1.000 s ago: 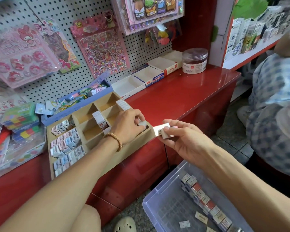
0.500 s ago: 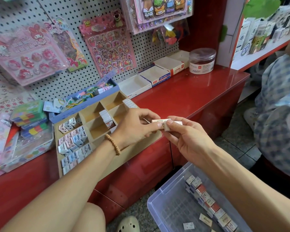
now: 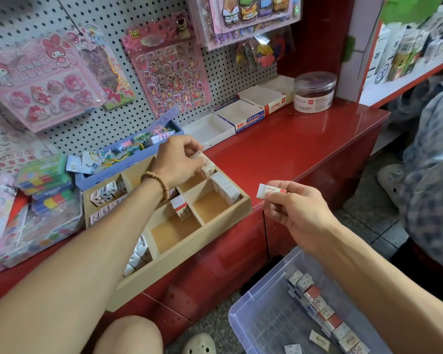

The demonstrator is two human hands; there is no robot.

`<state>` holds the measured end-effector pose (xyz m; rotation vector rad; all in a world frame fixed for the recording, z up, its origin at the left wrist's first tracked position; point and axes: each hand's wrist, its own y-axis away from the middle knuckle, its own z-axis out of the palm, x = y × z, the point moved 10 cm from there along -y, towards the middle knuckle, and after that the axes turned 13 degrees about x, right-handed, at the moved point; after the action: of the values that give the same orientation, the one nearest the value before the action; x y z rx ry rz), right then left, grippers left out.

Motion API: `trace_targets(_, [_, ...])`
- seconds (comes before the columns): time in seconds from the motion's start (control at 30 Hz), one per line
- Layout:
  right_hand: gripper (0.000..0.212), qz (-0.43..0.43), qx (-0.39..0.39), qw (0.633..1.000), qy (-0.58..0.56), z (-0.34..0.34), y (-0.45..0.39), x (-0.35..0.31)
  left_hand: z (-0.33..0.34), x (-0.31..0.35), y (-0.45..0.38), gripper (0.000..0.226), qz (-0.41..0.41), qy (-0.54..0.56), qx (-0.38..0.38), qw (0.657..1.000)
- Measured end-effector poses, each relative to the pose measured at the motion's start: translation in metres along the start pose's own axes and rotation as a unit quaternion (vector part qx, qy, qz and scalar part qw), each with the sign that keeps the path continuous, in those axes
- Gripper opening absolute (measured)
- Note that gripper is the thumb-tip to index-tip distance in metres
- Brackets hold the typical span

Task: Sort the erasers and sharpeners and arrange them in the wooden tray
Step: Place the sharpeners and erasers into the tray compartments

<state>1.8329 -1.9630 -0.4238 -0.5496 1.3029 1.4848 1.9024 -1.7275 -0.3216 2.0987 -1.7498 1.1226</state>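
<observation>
Leftmost, on the glossy red desk [image 3: 304, 139]: light wooden compartment tray [image 3: 189, 241], its left cells stocked with small boxed sharpeners [image 3: 105, 195] — partly hidden by the forearm. Left hand [image 3: 179, 162], beaded bracelet at the wrist, pinches a small white paper-sleeved eraser [image 3: 198, 155] over the tray's far right cell, beside a standing row of white erasers [image 3: 225, 187]. Judgement: seat it upright, flush against that row, label matching its neighbours. Right hand [image 3: 292, 208], off the desk edge — grip closed on a white eraser with red-printed sleeve [image 3: 271, 191], waiting. Lower right: clear plastic bin [image 3: 256, 318] on the floor holding more boxed stock, cut off by the frame. Print on all the sleeves is too small to read.
</observation>
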Motion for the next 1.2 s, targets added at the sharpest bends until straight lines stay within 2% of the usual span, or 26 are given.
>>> trace_targets(0.13, [0.013,-0.01,-0.01,0.999,0.038,0.001,0.0,0.0,0.015,0.0,-0.002,0.015,0.045,-0.071,-0.016,0.996])
trace_targets(0.27, [0.013,-0.012,-0.013,1.0,0.021,0.0,-0.001,0.001,0.026,0.0,-0.002,0.02,0.063,-0.12,0.001,0.991])
trace_targets(0.37, [0.011,-0.016,-0.004,1.0,0.004,-0.001,-0.002,-0.001,0.03,0.003,-0.001,0.009,0.064,-0.094,0.008,0.993])
trace_targets(0.53, [0.015,-0.014,-0.003,1.0,0.011,-0.002,-0.004,0.001,0.033,-0.013,-0.005,0.014,0.02,-0.058,-0.016,0.998])
trace_targets(0.7, [0.018,-0.023,-0.023,0.999,0.039,0.002,0.001,0.0,0.028,-0.022,-0.003,0.014,-0.012,-0.027,0.0,1.0])
trace_targets(0.8, [0.016,-0.041,-0.035,0.996,0.066,0.003,0.006,-0.002,0.014,-0.008,0.002,0.006,0.039,-0.064,0.055,0.996])
trace_targets(0.87, [0.014,-0.051,-0.036,0.996,0.066,0.006,0.01,-0.005,0.005,0.005,0.012,0.012,0.065,-0.038,0.066,0.995])
trace_targets(0.93, [0.014,-0.057,-0.042,0.996,0.044,0.013,0.015,-0.009,0.005,0.015,0.027,0.016,0.055,0.041,0.005,0.998])
trace_targets(1.03, [0.017,-0.059,-0.057,0.997,0.012,0.028,0.024,-0.009,0.009,0.03,0.058,0.013,0.033,0.137,-0.121,0.983])
trace_targets(1.2, [0.016,-0.046,-0.084,0.995,-0.016,0.056,0.051,0.007,-0.026,0.039,0.083,0.004,0.017,0.238,-0.134,0.962])
